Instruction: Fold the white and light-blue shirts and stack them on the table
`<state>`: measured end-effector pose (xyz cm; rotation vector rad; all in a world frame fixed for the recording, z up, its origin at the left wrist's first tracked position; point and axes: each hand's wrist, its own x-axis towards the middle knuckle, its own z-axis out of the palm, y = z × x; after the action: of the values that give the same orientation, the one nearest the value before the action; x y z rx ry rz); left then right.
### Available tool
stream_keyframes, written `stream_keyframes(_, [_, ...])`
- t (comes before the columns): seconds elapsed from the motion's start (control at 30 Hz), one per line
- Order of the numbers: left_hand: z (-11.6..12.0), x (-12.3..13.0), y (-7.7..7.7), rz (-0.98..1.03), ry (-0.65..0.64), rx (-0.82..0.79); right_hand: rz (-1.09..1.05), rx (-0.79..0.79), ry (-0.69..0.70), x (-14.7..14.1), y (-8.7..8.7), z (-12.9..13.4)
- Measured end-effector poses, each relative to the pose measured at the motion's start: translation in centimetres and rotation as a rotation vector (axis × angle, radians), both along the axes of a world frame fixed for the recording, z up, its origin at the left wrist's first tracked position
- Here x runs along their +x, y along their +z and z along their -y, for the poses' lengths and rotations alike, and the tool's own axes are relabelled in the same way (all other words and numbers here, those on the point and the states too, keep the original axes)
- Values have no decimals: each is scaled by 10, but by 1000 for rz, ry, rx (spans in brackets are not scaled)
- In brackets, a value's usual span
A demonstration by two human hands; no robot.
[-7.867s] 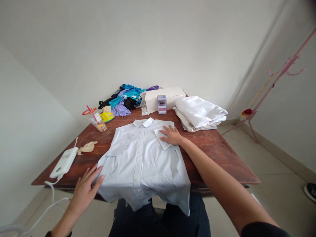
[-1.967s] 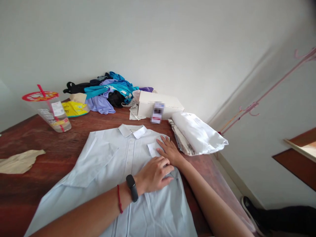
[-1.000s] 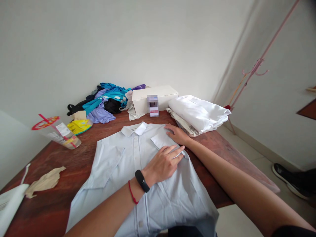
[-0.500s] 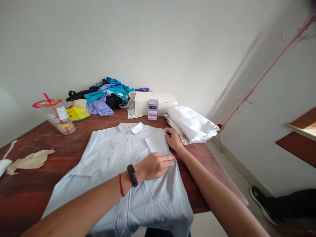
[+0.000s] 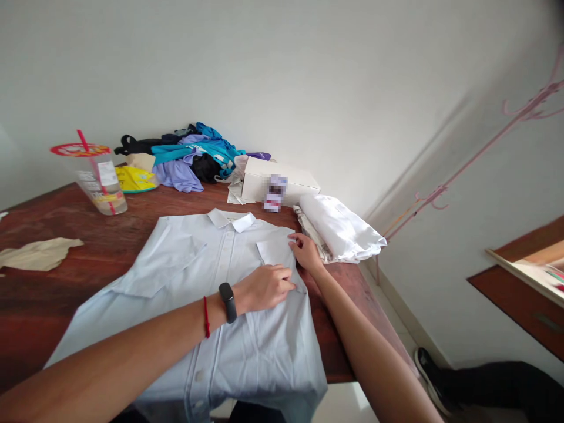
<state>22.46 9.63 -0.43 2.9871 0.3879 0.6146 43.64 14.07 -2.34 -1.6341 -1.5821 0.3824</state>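
A pale blue short-sleeved button-up shirt [image 5: 229, 264] lies spread front up on the table, its collar at the far end and its lower part at the near edge. My left hand [image 5: 268, 288] reaches across the shirt, its bent fingers closed on the cloth near the right side. At the upper right edge of the shirt, by the sleeve and shoulder, my right hand [image 5: 306, 252] pinches the fabric. The left-hand sleeve lies folded inward over the front.
The wooden table [image 5: 114, 235] carries a plastic cup with straw [image 5: 103, 182], a clothes heap [image 5: 194, 158], a yellow packet [image 5: 134, 178], a white box [image 5: 295, 179], folded white clothes [image 5: 343, 226] and brown paper [image 5: 39, 254]. A pink coat stand [image 5: 467, 158] and a person's shoe [image 5: 427, 376] are at right.
The view has turned a little, shifting things in the picture. My left hand now sits slightly inside the shirt's right edge; my right hand stays at the upper edge.
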Motion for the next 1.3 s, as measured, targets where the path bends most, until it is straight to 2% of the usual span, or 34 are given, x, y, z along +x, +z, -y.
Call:
stream_keyframes(0.3, [5, -1, 9, 81, -27, -144, 19, -4, 4, 2, -3, 0])
stream_keyframes(0.37, [5, -1, 10, 125, 25, -181, 28, -10, 7, 3, -4, -1])
stream_keyframes(0.5, [0, -1, 3, 156, 225, -197, 48, -16, 13, 4, -7, -2])
stream_keyframes(0.67, [-6, -4, -12, 16, 405, -179, 67, -6, -6, 5, -9, -1])
stream_keyframes(0.77, [-6, -7, -12, -72, 454, -245, 80, 9, -10, 4, -10, -1])
stream_keyframes(1.0, [-11, -13, 1, -181, 543, -357, 125, 20, 5, 3, -8, -1])
stream_keyframes(1.3, [-20, -18, 6, -199, 582, -404, 141, 2, -9, 1, -6, 1])
